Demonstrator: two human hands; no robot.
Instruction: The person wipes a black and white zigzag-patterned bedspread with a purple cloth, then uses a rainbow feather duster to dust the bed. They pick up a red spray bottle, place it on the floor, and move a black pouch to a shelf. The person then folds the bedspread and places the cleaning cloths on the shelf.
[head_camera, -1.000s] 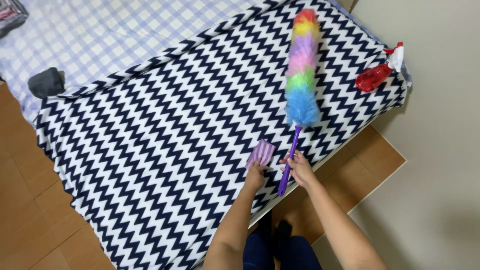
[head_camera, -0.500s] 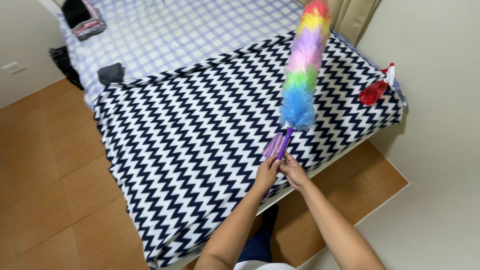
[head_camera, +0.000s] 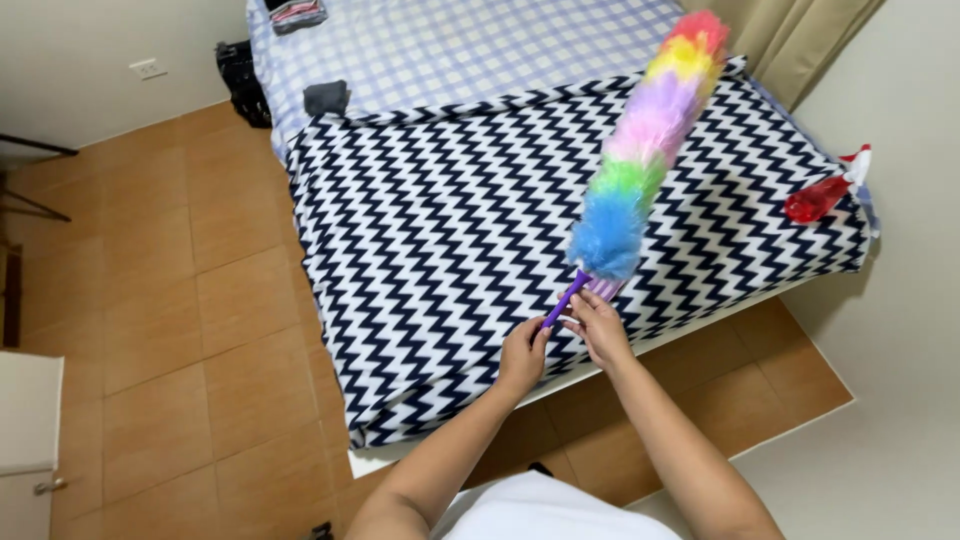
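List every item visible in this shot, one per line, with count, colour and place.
duster: one, rainbow head, purple handle, raised over the bed
blanket: one, black and white zigzag, covering the near part of the bed
sheet: one, blue and white check, far part of the bed
spray bottle: one, red, lying at the bed's right edge
cloth: one, dark grey, on the sheet near the blanket's edge
curtain: one, beige, top right
floor: brown tiles, left
left hand: one, at the handle's end
right hand: one, on the handle near the head
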